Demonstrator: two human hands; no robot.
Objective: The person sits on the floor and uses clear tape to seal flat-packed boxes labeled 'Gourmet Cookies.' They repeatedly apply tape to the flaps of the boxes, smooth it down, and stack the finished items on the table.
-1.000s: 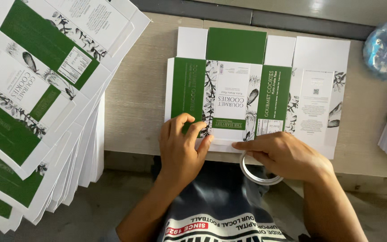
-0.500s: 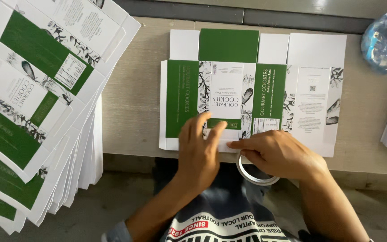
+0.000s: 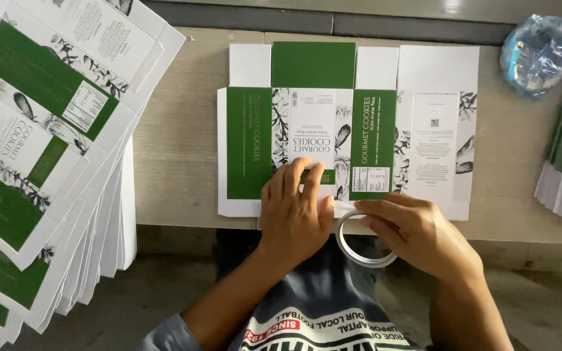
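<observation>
Smooth, matt printed card of the flat carton blank [image 3: 333, 123] on a pale, grained wooden worktop [image 3: 177, 143], beside a crinkled glossy plastic bag [image 3: 538, 55]

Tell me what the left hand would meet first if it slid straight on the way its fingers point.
The left hand already lies flat on the unfolded green-and-white carton blank; sliding on, it would likely cross the blank's white middle panel first.

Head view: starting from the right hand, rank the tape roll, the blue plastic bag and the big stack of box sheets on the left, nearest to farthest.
1. Tape roll: held in the right hand, at the table's near edge.
2. Blue plastic bag: far right corner of the table, well beyond the hand.
3. Stack of box sheets: far left, past the left hand.
</observation>
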